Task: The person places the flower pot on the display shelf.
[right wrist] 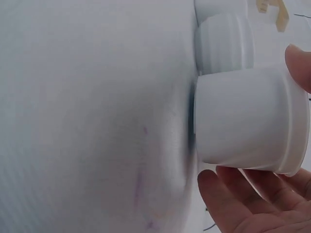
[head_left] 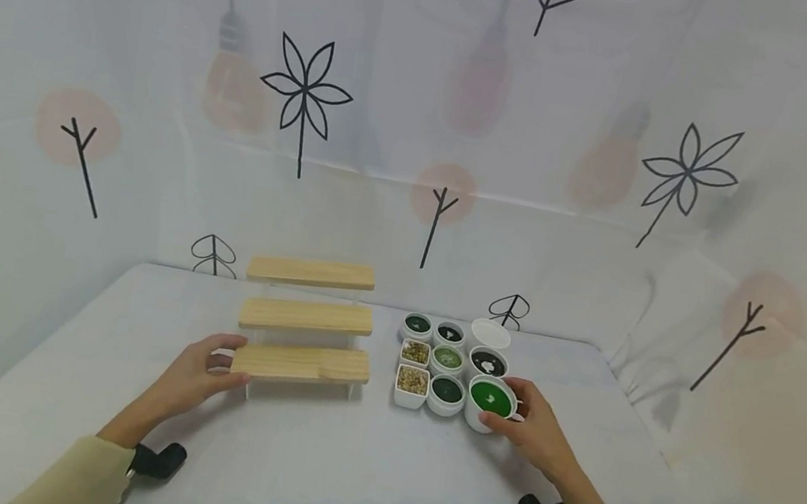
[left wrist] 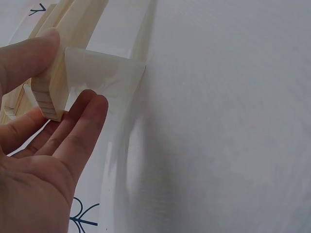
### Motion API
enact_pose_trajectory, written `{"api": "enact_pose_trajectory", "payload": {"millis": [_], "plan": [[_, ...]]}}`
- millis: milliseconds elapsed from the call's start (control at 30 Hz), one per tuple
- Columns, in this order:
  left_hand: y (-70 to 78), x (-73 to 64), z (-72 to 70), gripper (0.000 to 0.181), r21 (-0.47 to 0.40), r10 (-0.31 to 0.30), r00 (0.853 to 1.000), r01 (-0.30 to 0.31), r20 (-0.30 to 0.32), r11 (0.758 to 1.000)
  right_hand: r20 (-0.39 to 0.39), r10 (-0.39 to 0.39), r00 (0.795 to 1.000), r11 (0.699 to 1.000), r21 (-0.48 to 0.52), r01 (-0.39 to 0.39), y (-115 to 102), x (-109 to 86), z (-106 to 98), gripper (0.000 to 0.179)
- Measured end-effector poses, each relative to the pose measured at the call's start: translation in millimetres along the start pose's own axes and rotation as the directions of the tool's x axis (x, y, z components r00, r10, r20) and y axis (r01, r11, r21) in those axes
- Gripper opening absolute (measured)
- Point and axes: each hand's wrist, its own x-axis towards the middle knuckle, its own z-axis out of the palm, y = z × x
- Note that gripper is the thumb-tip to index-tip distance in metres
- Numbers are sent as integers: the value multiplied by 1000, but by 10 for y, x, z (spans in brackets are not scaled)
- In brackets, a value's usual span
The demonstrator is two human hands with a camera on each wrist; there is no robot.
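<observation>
A three-step wooden shelf stand [head_left: 299, 364] with pale, see-through supports stands left of centre. My left hand [head_left: 195, 374] pinches the left end of its lowest board, also seen in the left wrist view as a wooden board [left wrist: 53, 82]. The thumb [left wrist: 34, 56] lies on one face, the other fingers around the far edge. On the right, my right hand [head_left: 533, 428] grips a white cup [head_left: 476, 414] with a green top bearing a small white mark. In the right wrist view, the cup [right wrist: 243, 121] sits between thumb and fingers, its base at the table.
Left of the cup are small round pots [head_left: 444, 408] with dark or green tops and two square dishes [head_left: 410, 399] of dried bits. Behind it stand another white cup [head_left: 486, 378] and a white round piece [head_left: 490, 332]. A printed curtain [head_left: 392, 225] hangs behind the white table [head_left: 360, 482].
</observation>
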Motion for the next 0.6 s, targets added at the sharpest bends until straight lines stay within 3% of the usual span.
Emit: {"api": "enact_pose_trajectory", "payload": {"millis": [467, 600], "plan": [[-31, -18, 10, 73, -23, 23, 1000, -23, -10, 999, -49, -108, 993, 994, -3, 108, -264, -54, -183, 74], [-39, -8, 5, 72, -33, 41, 999, -41, -11, 999, -44, -165, 985, 985, 48, 167, -420, -58, -159, 71]]}}
